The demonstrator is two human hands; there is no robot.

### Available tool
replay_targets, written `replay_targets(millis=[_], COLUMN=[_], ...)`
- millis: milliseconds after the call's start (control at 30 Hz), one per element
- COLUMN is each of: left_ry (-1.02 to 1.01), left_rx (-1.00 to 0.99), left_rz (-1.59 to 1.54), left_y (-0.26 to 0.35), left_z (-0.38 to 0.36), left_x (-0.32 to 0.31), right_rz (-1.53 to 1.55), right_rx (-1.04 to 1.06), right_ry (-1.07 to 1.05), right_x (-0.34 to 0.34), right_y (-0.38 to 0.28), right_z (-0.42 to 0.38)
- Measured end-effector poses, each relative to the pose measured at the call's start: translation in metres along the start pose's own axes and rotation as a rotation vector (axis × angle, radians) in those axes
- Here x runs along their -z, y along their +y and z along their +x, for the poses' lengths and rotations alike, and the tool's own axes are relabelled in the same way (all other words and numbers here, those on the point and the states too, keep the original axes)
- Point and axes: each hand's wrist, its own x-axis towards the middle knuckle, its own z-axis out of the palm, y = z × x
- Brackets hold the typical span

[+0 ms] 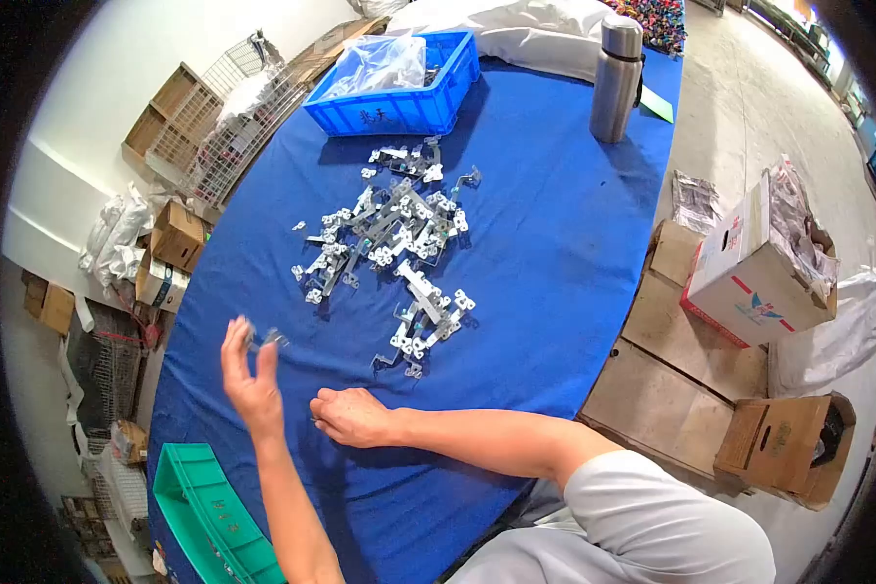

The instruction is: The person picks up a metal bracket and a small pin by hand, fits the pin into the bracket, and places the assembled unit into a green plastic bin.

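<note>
My left hand (253, 389) is raised over the left part of the blue cloth, thumb and fingers around a small metal bracket (271, 339) that looks blurred. To its right, my right hand (355, 417) is closed low over the cloth, fingers curled inward. A tiny dark edge shows at its fingertips, and I cannot tell what it is. Beyond both hands lies a loose pile of silvery metal brackets (399, 224) with flat, holed ends. A smaller cluster of the same brackets (426, 321) sits nearer to me.
At the far end stands a blue crate (384, 119) with a clear plastic bag (380, 68) in it. A steel flask (615, 83) is at the far right. A green bin (214, 506) rests at the near left edge. Cardboard boxes (749, 263) stand on the floor to the right.
</note>
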Motion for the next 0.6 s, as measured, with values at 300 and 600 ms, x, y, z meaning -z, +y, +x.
replay_targets(millis=[300,600], left_ry=[0.282,0.274], left_rx=[0.799,0.748], left_rz=[-1.097,-0.731], left_y=[-0.057,-0.03], left_z=[-0.097,-0.132], left_x=[0.077,0.049], right_rz=[-0.024,0.016], right_rx=[0.041,0.005], right_ry=[0.031,0.058], right_x=[0.002,-0.001], right_y=[-0.003,0.001], right_z=[0.008,0.001])
